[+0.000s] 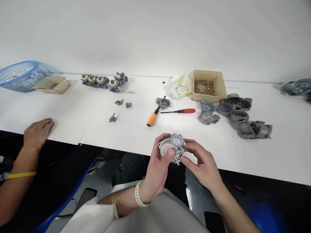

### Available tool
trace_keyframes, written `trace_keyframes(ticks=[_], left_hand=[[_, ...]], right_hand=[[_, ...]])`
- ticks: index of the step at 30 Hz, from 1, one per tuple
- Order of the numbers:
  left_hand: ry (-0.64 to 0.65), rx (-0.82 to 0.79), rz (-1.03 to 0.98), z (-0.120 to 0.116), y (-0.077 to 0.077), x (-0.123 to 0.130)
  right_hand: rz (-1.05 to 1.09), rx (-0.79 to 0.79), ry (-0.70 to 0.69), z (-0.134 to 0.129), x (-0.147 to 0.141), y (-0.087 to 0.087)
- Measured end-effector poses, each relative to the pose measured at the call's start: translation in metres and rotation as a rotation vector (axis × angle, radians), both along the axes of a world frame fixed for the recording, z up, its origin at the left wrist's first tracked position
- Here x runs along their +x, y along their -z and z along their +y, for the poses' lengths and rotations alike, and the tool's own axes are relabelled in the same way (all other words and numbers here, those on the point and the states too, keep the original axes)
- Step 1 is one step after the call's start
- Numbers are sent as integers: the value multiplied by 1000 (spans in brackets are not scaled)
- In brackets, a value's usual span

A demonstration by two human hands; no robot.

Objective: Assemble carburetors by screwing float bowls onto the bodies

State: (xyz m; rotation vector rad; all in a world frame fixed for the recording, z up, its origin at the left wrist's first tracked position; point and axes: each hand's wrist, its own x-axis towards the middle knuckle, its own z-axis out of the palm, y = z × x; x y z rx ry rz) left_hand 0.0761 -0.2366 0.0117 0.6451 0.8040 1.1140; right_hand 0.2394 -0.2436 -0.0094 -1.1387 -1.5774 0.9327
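Observation:
My left hand (159,165) grips a round grey metal housing (167,147) in front of my body, its thumb lying across the face. A circular port shows at the top of the housing. From the right, my right hand (202,161) pinches the housing's edge between thumb and fingers. Beyond my hands, an orange-handled screwdriver (152,119) rests against a small metal casting (164,102). A red-handled screwdriver (188,111) lies just to its right.
Further right are a beige bin (221,92) of small screws, a plastic bag (179,87) and several grey castings (239,115). Assembled parts (97,81), small fittings (112,118), a beige tray (58,85) and a blue basket (31,76) stand left. Another person's hand (37,132) rests on the table.

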Motion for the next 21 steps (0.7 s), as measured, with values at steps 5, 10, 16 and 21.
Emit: trace_keyframes(ticks=[5,10,16,21], left_hand=[[-9,8,14,-1,-3,2],[-17,13,13,0,-3,3],[-21,-15,8,-1,-3,3],[-49,-47,-3,3,6,3]], right_hand=[[64,-71,-39,0,3,3],[76,-91,-45,0,4,4],[89,-86,-41,1,3,5],[54,-49,-52,4,2,6]])
